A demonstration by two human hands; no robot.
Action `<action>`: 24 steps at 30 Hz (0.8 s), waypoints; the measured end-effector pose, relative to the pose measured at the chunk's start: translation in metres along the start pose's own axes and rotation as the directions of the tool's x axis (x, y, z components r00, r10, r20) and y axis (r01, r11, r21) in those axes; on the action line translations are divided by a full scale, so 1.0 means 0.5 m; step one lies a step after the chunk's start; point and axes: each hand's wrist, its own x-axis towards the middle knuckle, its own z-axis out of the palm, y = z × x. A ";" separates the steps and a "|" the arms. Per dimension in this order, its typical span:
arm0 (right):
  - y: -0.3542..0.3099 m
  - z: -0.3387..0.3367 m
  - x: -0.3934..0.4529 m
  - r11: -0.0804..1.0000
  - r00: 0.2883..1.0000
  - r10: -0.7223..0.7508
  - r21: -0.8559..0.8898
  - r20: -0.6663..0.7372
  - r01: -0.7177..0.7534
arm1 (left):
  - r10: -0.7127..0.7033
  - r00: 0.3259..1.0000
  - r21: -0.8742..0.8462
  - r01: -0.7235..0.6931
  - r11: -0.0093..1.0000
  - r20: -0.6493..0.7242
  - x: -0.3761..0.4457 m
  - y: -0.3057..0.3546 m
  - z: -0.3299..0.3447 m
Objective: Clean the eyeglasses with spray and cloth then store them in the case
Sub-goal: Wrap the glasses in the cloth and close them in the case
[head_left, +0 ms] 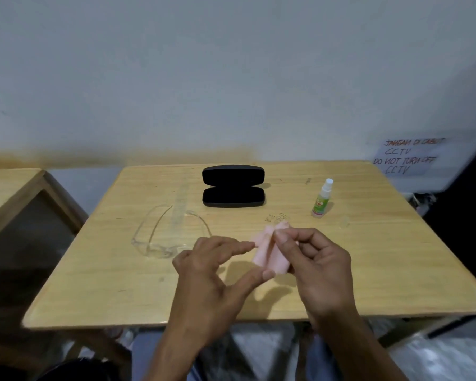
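Clear eyeglasses (162, 235) lie on the wooden table (121, 284), left of my hands, with their arms unfolded toward the back. A small pink cloth (267, 251) is held above the table between both hands. My right hand (313, 265) pinches its upper right part. My left hand (215, 270) touches its left edge with forefinger and thumb spread. A black glasses case (233, 186) lies open at the back middle. A small spray bottle (322, 199) with a green label and white nozzle stands at the back right.
A clear cap (343, 223) lies near the spray bottle. A second wooden table (11, 188) stands to the left across a gap. A handwritten paper sign (407, 158) hangs on the wall at the right. The wall runs directly behind the table.
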 end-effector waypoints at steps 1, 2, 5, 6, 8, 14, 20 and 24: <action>-0.003 -0.002 -0.003 1.000 1.000 0.010 0.011 0.006 -0.011 | -0.007 1.000 -0.013 0.006 1.000 -0.021 -0.003 0.007 0.012; -0.008 -0.003 -0.006 1.000 1.000 0.019 0.020 0.013 -0.019 | -0.014 0.999 -0.019 0.013 1.000 -0.044 -0.005 0.010 0.022; -0.013 -0.010 -0.008 0.999 0.999 0.020 0.045 0.030 -0.021 | -0.038 0.994 -0.074 0.030 0.997 -0.106 -0.009 0.012 0.037; -0.012 -0.012 -0.007 0.999 0.999 0.025 0.047 0.040 -0.026 | -0.056 0.992 -0.101 0.045 0.994 -0.111 -0.009 0.012 0.038; -0.003 -0.021 -0.005 0.999 0.996 0.040 0.006 0.077 -0.041 | -0.114 0.988 -0.156 0.097 0.983 -0.102 -0.007 0.015 0.036; 0.017 -0.046 -0.017 0.992 0.949 0.120 -0.078 0.293 -0.101 | -0.280 0.954 -0.269 0.244 0.932 -0.105 -0.002 0.033 0.028; 0.035 -0.036 -0.020 0.958 0.964 -0.073 -0.251 0.257 0.140 | -0.342 0.933 -0.293 0.297 0.909 -0.113 0.003 0.039 0.018; 0.032 -0.042 -0.013 0.834 0.950 -0.174 -0.475 0.258 0.282 | -0.371 0.924 -0.355 0.317 0.879 -0.093 0.008 0.044 0.000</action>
